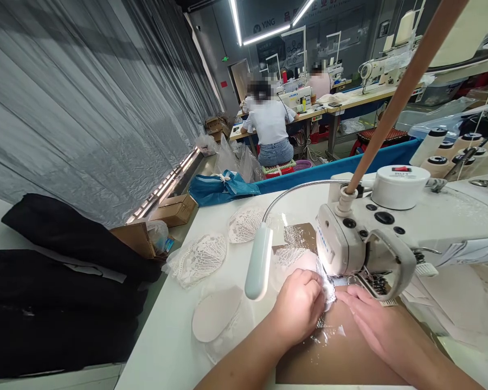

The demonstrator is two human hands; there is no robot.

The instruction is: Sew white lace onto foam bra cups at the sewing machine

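In the head view, my left hand (301,304) is closed with bent fingers on a white lace cup (295,259), a piece like a bra cup. The cup's lace edge lies beside the sewing machine head (341,238), near the needle area, which the machine partly hides. My right hand (368,314) rests flat with fingers stretched out, its fingertips at the right side of the lace edge. Beneath both hands is a brown work surface (333,352) with shiny clear tape on it.
More lace cups (201,259) and a plain beige cup (217,314) lie on the white table (158,336) to the left. A lamp (258,265) on a bendy neck hangs near my left hand. Thread cones (435,146) stand back right. A co-worker (270,124) sits ahead.
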